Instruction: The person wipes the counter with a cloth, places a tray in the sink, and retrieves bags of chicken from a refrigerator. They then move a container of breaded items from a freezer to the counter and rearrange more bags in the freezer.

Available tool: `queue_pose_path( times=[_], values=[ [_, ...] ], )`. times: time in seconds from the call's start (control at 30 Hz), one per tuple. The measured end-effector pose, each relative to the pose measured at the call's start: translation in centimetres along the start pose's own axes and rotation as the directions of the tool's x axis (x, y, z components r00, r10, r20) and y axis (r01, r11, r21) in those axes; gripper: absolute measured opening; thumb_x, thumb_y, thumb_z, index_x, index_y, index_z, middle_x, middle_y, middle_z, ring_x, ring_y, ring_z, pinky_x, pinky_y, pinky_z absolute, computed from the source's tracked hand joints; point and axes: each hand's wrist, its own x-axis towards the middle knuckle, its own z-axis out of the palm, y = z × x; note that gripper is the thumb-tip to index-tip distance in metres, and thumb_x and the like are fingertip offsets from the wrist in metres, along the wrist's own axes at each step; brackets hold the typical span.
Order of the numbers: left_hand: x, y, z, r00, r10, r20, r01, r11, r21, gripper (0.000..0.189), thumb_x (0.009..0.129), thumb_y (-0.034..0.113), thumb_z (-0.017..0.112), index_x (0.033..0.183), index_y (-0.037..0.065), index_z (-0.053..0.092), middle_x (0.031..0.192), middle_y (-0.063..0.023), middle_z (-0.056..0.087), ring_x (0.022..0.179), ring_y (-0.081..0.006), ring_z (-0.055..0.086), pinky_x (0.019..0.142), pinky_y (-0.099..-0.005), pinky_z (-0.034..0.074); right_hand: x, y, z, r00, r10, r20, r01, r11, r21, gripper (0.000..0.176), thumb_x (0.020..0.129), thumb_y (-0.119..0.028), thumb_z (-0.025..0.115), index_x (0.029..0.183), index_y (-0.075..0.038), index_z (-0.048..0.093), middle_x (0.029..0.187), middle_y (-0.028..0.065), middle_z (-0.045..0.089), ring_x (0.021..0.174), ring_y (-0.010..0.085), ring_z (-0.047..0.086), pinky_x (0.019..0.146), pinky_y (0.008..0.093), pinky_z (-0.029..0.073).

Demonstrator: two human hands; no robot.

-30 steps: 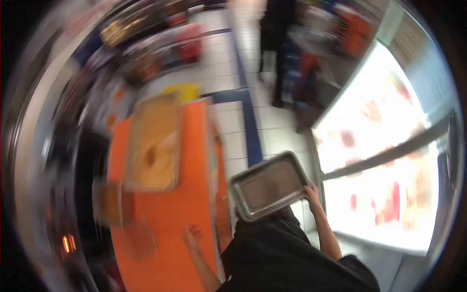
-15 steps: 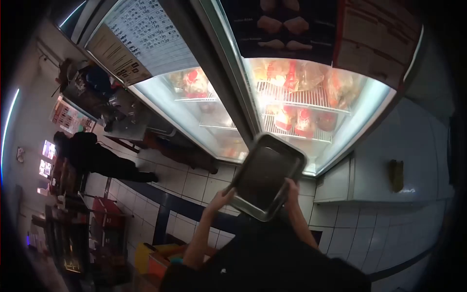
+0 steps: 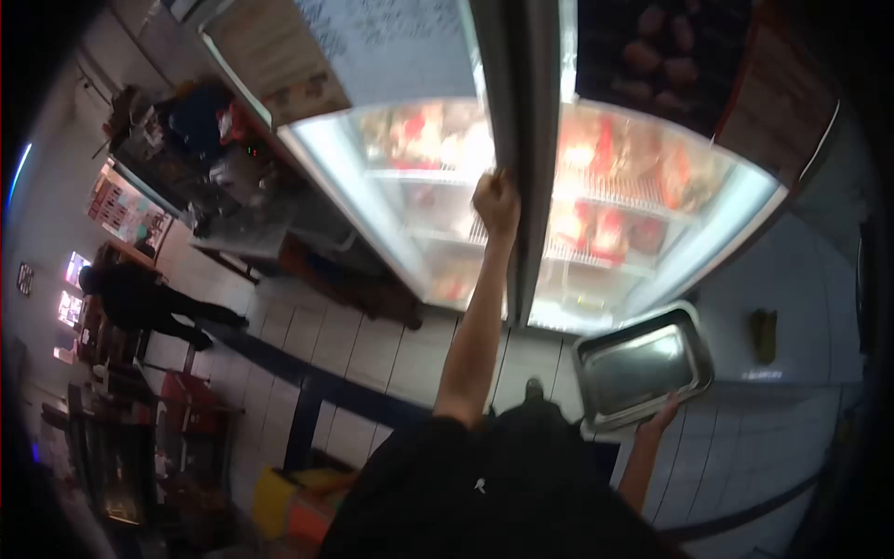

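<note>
My left hand (image 3: 497, 197) is raised to the glass-fronted fridge, its fingers closed at the inner edge of the left fridge door (image 3: 521, 121). What exactly the fingers grip there is hard to see. Off to the right, my right hand (image 3: 659, 417) holds a rectangular metal tray (image 3: 643, 365) by its near rim. The tray is tilted, with nothing visible in it. Behind the glass, wire shelves (image 3: 615, 193) carry several bagged items with red markings (image 3: 610, 233), blurred by glare.
Papers (image 3: 400, 47) and a dark poster (image 3: 661, 51) cover the upper doors. A metal worktable (image 3: 247, 228) stands left of the fridge. Farther left is another person (image 3: 140, 296) in dark clothes. A yellow container (image 3: 279, 503) lies near my left side, and a white chest-like unit (image 3: 745, 279) is at right.
My left hand has left the tray and moved up to the fridge door. My right hand has carried the tray to the right. The view has shifted, and the doors look shut in both frames.
</note>
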Motion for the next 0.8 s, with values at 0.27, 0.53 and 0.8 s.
queue_pose_path(
  times=[0.27, 0.53, 0.8],
  values=[
    [-5.1, -2.5, -21.5, 0.961, -0.062, 0.268, 0.137, 0.954, -0.268, 0.033, 0.09, 0.033, 0.057, 0.075, 0.004, 0.053, 0.067, 0.0039, 0.046, 0.058, -0.0062, 0.04, 0.052, -0.0223, 0.034, -11.3, 13.1, -0.6, 0.991, 0.134, -0.012, -0.135, 0.986, -0.096, 0.052, 0.073, -0.027, 0.055, 0.119, -0.003, 0.047, 0.113, 0.0134, 0.052, 0.102, 0.0299, 0.052, 0.091, 0.0419, 0.041],
    [-13.4, -2.0, -45.5, 0.901, -0.35, -0.255, 0.362, 0.932, 0.001, 0.038, 0.093, 0.033, 0.041, 0.109, 0.003, 0.057, 0.101, -0.0078, 0.054, 0.101, -0.0189, 0.052, 0.082, -0.0318, 0.046, -9.4, 21.1, 6.9, 0.972, 0.233, -0.036, -0.235, 0.963, -0.129, 0.043, 0.074, -0.025, 0.056, 0.111, -0.003, 0.051, 0.105, 0.0122, 0.055, 0.096, 0.0266, 0.054, 0.087, 0.0366, 0.042],
    [-24.1, -17.8, -46.7, 0.231, -0.883, -0.409, 0.973, 0.213, 0.088, 0.033, 0.087, 0.032, 0.052, 0.111, 0.011, 0.059, 0.098, -0.003, 0.06, 0.081, -0.0172, 0.058, 0.07, -0.034, 0.048, -2.7, 28.6, 14.2, 0.93, 0.366, 0.041, -0.343, 0.902, -0.262, 0.035, 0.074, -0.017, 0.052, 0.105, -0.002, 0.05, 0.099, 0.0084, 0.051, 0.094, 0.0224, 0.052, 0.082, 0.0346, 0.043]
  ],
)
